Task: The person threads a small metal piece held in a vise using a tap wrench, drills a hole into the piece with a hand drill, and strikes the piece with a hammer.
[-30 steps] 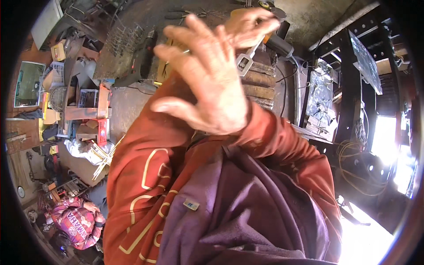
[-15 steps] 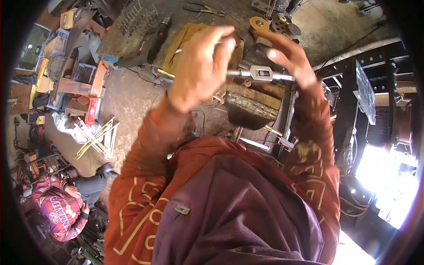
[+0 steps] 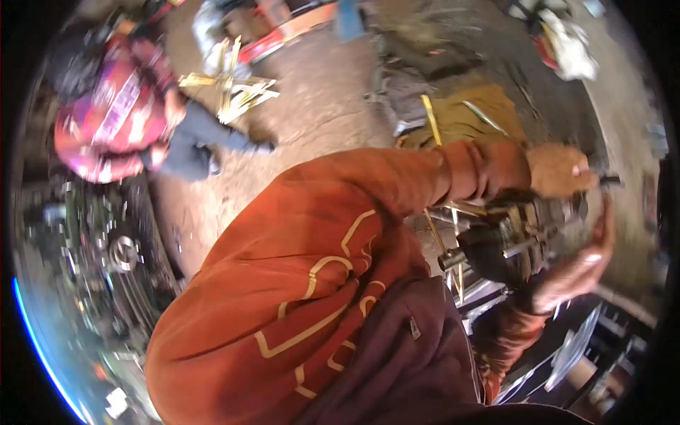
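Watching remotely, I see my left hand curled round a dark stub, far right; my right hand, right of the bench vise, has fingers straight

The wide fisheye view, from the left of two head-worn cameras, looks down past the wearer's dark purple cloth garment, which lies below and left of the grip area. There, the bare left hand appears near, toward the right rim; well left of it, farther off, is a person in a patterned red jacket.
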A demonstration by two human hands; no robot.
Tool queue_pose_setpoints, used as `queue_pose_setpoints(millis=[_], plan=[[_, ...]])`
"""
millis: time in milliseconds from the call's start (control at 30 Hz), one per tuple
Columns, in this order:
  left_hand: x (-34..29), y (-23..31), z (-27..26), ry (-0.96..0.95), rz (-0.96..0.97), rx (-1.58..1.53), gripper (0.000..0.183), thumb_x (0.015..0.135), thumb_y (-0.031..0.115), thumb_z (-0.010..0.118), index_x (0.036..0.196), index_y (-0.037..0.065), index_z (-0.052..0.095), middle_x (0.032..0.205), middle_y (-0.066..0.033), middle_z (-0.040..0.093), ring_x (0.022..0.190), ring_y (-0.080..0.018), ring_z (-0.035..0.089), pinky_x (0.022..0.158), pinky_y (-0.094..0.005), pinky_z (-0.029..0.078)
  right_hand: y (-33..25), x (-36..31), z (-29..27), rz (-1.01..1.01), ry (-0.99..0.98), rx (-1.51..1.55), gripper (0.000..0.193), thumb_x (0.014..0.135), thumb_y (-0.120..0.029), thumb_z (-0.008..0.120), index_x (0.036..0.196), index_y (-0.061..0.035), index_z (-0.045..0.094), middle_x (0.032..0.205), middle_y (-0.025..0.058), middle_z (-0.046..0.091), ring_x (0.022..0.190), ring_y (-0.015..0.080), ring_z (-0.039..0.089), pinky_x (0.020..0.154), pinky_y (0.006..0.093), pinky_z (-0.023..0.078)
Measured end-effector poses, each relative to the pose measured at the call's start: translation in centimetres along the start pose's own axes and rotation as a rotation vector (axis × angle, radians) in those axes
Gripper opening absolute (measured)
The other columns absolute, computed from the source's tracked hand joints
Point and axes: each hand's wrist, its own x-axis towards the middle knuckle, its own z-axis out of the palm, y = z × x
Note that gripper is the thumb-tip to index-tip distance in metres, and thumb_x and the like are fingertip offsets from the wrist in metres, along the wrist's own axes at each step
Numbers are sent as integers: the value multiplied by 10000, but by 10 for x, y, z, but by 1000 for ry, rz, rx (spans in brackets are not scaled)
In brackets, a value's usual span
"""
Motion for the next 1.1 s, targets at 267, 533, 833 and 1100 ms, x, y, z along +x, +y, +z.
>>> queue_pose_setpoints(millis=[267,533,833,1100], plan=[[-109,142,1,219,126,632,388,829,423,657,935,51,691,1063,-140,599,999,-292,551,880,-521,401,153,107,32,325,-1118,-56,618,946,-369,675,1365,59,522,1346,198,583,1222,282,554,1068,386,409],[-84,111,-22,417,122,514,197,864,289,650,897,95,655,1004,-65,609,983,-245,562,866,-447,366,125,77,21,540,-1043,407,847,870,-511,681,1439,66,432,1443,201,495,1357,292,454,1152,400,326],[40,3,-8,-50,-69,116,363,830,385,632,906,42,723,829,-178,708,816,-354,689,735,-509,515,18,-22,2,-89,-184,271,651,1009,-403,551,1385,115,435,1422,330,462,1362,429,430,1139,558,346],[13,19,-13,236,-180,-211,374,898,357,635,919,-14,682,835,-190,701,805,-331,690,702,-447,533,7,35,27,-284,-97,-127,677,1026,-516,459,1309,93,544,1311,222,602,1215,352,572,1070,482,415]])
